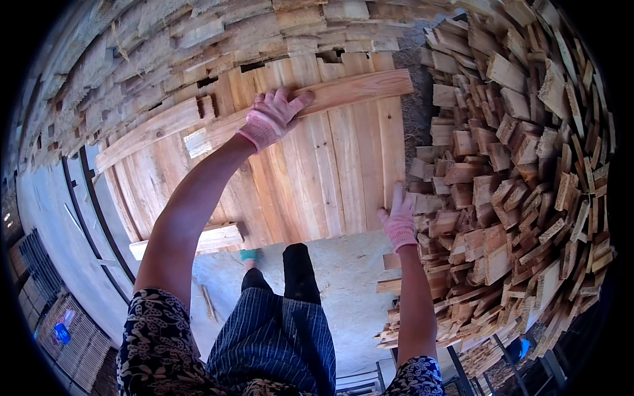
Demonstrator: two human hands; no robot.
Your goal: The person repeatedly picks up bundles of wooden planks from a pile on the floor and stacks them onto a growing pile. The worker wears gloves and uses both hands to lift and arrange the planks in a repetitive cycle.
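Observation:
My left hand (272, 120), in a pink knit glove, reaches across the boards to a long plank (356, 90) lying crosswise near their far end. Its fingers bend over the plank's far edge, with the thumb along the wood. Under that plank is a flat layer of pale boards (337, 158) set side by side. My right hand (399, 219), also gloved in pink, is at the near right corner of this layer. Its thumb and forefinger are stretched apart against the outermost board, and the other fingers are partly hidden.
A tall pile of cut wood pieces (485, 185) stands close on the right. Stacked planks (218, 39) rise at the far side. Short crosswise planks lie at the layer's upper left (152, 132) and lower left (218, 237). A stick (209, 302) lies on the pale floor.

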